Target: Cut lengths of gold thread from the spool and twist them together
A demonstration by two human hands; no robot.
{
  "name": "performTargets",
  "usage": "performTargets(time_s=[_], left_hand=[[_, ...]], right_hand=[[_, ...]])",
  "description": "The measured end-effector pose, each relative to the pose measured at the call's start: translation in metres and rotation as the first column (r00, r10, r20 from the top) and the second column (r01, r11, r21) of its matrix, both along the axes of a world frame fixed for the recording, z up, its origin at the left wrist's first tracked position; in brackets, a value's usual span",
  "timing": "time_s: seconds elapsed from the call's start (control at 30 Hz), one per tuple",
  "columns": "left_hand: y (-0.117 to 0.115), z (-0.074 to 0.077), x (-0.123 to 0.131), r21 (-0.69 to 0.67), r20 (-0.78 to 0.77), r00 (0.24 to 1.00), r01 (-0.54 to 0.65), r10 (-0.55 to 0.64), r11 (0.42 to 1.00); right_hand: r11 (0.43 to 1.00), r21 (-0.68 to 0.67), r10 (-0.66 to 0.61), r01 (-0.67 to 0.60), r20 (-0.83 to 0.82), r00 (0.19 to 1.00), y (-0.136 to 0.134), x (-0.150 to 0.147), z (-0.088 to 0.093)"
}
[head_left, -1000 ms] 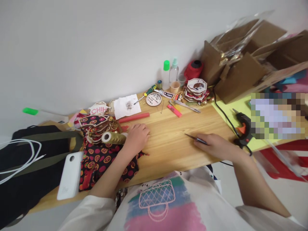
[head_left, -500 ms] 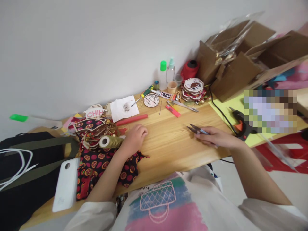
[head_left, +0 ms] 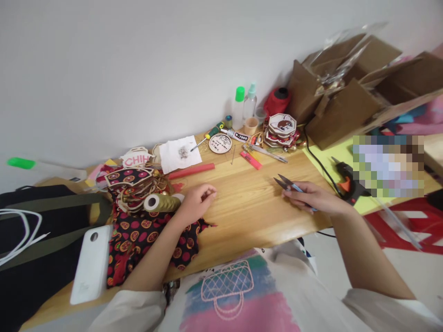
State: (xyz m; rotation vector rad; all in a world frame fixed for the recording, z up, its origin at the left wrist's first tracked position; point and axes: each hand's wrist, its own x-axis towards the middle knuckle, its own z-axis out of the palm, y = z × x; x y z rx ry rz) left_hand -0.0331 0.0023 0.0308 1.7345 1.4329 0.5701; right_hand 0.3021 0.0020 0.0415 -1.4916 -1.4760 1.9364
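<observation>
Thread snips [head_left: 288,182] with dark, pointed blades and a blue handle are held in my right hand [head_left: 308,197], their tips toward the left and slightly apart. My left hand [head_left: 198,204] is over the table with curled fingers, thumb close to the forefinger; anything between them is too small to make out. Beside its wrist lies a spool of olive-gold thread [head_left: 162,203] on its side. Black fabric with a red and orange round pattern [head_left: 138,240] spreads beneath my left forearm.
Along the wall stand a green-capped bottle [head_left: 238,110], a red thread cone [head_left: 277,101] and a pile of octagonal pieces [head_left: 282,125]. Cardboard boxes [head_left: 346,115] fill the back right. A glue gun [head_left: 349,182] rests on yellow paper. A white power bank [head_left: 90,265] lies left.
My left hand has shifted slightly, and its thumb now shows beside the forefinger. The snips stay in my right hand, blades a little further apart. The view has moved slightly.
</observation>
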Motion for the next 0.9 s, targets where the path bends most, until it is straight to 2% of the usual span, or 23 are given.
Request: performTargets(time_s=[0.17,0.3,0.37,0.9], left_hand=[[0.0023,0.0000,-0.0019,-0.003,0.033,0.999,0.028,-0.028,1.000],[0.0030,-0.0017,-0.0031,0.010,0.027,0.998,0.051,-0.051,0.999],[0.0030,-0.0028,-0.0034,0.017,0.012,0.998,0.061,-0.061,0.998],[0.0038,-0.0018,0.0014,0.027,-0.057,0.998,-0.028,0.030,0.999]], right_hand=[[0.985,0.038,-0.165,0.167,-0.061,0.984,-0.0039,-0.0015,-0.0024],[0.945,0.039,-0.320,0.326,-0.111,0.941,-0.0059,-0.0041,-0.0027],[0.930,0.029,-0.361,0.367,-0.128,0.924,-0.0062,-0.0051,-0.0023],[0.926,0.023,-0.371,0.376,-0.121,0.921,-0.0060,-0.0047,-0.0024]])
